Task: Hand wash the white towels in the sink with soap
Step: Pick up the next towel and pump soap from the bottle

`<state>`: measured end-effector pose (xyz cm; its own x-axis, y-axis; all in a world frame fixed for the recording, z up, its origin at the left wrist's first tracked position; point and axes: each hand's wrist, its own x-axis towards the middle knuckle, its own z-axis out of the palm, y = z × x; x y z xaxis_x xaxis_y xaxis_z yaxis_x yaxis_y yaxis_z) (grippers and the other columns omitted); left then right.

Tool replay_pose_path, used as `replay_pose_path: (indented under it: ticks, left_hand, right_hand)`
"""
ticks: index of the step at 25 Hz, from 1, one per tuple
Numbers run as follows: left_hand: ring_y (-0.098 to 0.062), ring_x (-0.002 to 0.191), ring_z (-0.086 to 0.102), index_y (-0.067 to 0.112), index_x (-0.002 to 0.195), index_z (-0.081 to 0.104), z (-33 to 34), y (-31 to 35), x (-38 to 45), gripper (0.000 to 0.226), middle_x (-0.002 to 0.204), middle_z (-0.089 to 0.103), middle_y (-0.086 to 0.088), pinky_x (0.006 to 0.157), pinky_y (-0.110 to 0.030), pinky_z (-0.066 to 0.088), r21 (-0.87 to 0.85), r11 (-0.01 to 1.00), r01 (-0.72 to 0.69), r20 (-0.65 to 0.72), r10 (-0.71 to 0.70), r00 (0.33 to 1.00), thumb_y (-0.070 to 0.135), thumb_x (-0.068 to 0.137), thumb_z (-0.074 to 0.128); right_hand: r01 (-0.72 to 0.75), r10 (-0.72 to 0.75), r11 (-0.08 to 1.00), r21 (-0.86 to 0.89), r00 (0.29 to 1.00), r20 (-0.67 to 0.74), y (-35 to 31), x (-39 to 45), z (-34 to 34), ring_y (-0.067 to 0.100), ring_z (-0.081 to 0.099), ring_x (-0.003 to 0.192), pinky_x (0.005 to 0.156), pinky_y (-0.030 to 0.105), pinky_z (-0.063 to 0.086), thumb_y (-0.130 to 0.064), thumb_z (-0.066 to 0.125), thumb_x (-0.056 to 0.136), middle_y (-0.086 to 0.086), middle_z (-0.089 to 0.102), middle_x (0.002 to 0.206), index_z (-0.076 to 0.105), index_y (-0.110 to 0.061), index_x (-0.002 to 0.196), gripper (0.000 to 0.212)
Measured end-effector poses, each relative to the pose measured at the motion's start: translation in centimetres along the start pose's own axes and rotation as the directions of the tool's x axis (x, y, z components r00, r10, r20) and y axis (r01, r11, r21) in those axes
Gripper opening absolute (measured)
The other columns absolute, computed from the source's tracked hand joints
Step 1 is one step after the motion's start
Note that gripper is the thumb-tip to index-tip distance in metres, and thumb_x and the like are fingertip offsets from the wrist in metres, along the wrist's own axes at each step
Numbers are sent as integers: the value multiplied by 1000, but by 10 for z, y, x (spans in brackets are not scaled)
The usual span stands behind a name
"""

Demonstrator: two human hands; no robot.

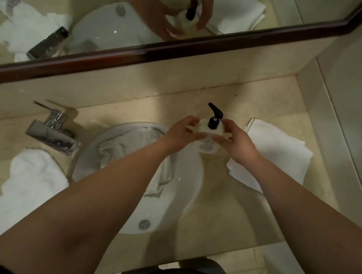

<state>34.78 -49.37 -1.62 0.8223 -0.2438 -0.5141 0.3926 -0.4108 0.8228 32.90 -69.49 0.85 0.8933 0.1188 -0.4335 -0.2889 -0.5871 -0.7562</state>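
On the far left of the desk (204,89) I see a crumpled white towel (28,188), with the tap (53,129) just behind it, spout angled toward the sink (183,183). A second towel (133,144), the one in the wash by my reading, lies bunched in the bowl against the back rim, one end trailing down toward the drain (144,223).

Above the sink's far right edge, both my hands are on the soap bottle (210,130). The left hand (181,132) has its grip closed on the bottle's left side, thumb and fingers curled round the shoulder. The right hand (235,141) holds the right side the same way, with a finger up near the black pump (214,116). The frame is blurred here, so I think the bottle sits over a small tray or base, but I cannot be sure.

To the right lies a flat stack of folded towels (274,153), touching my right wrist.

Risks as I judge them: the nozzle points away toward the mirror (143,28), not the bowl, so a press now would send soap onto the desk. The bottle is off to one side of the towel, so soap could land on bare basin. Wet fingers could also let it slip.
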Motion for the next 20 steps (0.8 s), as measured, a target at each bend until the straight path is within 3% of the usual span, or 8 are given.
replay_pose_path:
  ticks: [4,8,11,13,16,20]
  left_hand:
    - [-11,97,65,24,112,57,-17,-17,-46,33,112,66,0,76,-21,50,-71,996,62,54,-58,997,28,87,76]
    - [-18,95,65,22,115,56,-45,-39,-96,34,109,65,-6,80,-34,57,-95,990,101,36,-98,995,30,88,75]
    - [-15,94,65,21,117,56,-68,-53,-135,33,105,64,-5,78,-32,58,-168,977,128,26,-126,992,28,90,73]
    - [-12,90,65,21,115,58,-82,-62,-158,28,102,65,-2,74,-29,58,-214,965,153,22,-152,988,28,92,71]
    - [-9,86,64,17,118,60,-99,-80,-185,27,101,66,-2,67,-26,58,-260,947,188,16,-191,981,30,95,66]
    - [-10,92,64,17,124,60,-110,-93,-205,38,112,66,-3,65,-22,54,-363,900,243,37,-247,968,39,94,65]
  right_hand:
    - [-39,31,997,70,993,118,-11,-26,28,20,62,112,95,35,51,-28,72,89,3,62,126,52,-14,133,50]
    - [0,-10,999,48,980,198,-43,-55,63,13,63,99,78,16,48,-31,69,90,1,65,118,50,-15,136,53]
    - [51,-59,998,48,981,186,-65,-73,97,11,65,91,73,12,50,-31,68,91,5,65,108,23,-26,153,76]
    - [113,-117,993,33,977,179,-77,-85,119,9,67,84,72,17,53,-31,68,92,3,62,103,8,-31,156,88]
    - [208,-202,978,0,951,235,-98,-101,144,-5,65,73,63,7,45,-28,63,95,-9,56,103,4,-34,156,85]
    - [252,-226,964,-88,946,231,-113,-108,160,10,58,62,62,19,46,-33,62,95,7,57,92,9,-49,150,78]
